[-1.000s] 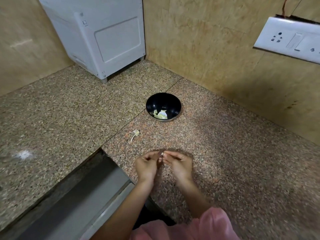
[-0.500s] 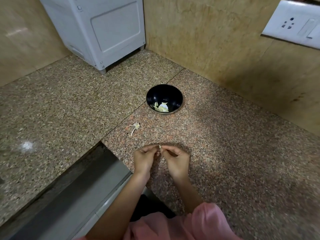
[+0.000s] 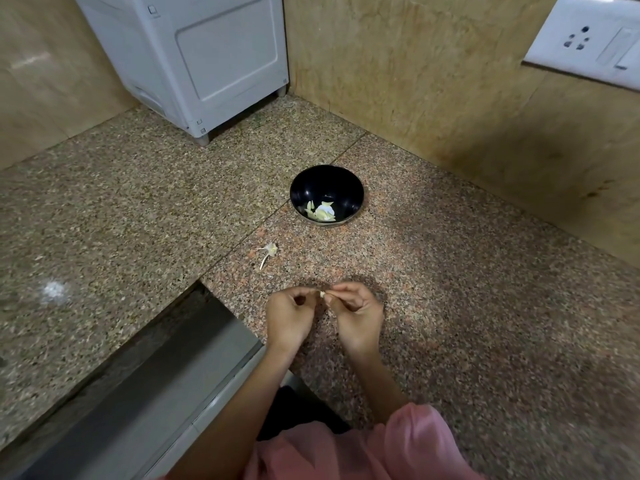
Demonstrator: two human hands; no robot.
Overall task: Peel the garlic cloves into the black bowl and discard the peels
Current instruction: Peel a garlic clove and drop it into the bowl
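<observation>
A small pale garlic clove [image 3: 322, 294] sits between my two hands, just above the granite counter. My left hand [image 3: 289, 315] and my right hand [image 3: 358, 317] both pinch it with curled fingertips that meet in the middle. Farther back stands the black bowl [image 3: 349, 181], holding several pale peeled pieces [image 3: 322, 212]. A loose bit of garlic peel with a thin stalk [image 3: 268, 252] lies on the counter between the bowl and my hands.
A white appliance [image 3: 194, 60] stands in the back left corner. Tan walls close off the back and right, with a white switch plate [image 3: 588, 43] on the right wall. A dark recess with a grey metal ledge [image 3: 145, 379] drops away at the lower left.
The view has tilted and closed in, so bowl and hands appear lower and nearer. Both hands stay together on the clove with small finger movements.
</observation>
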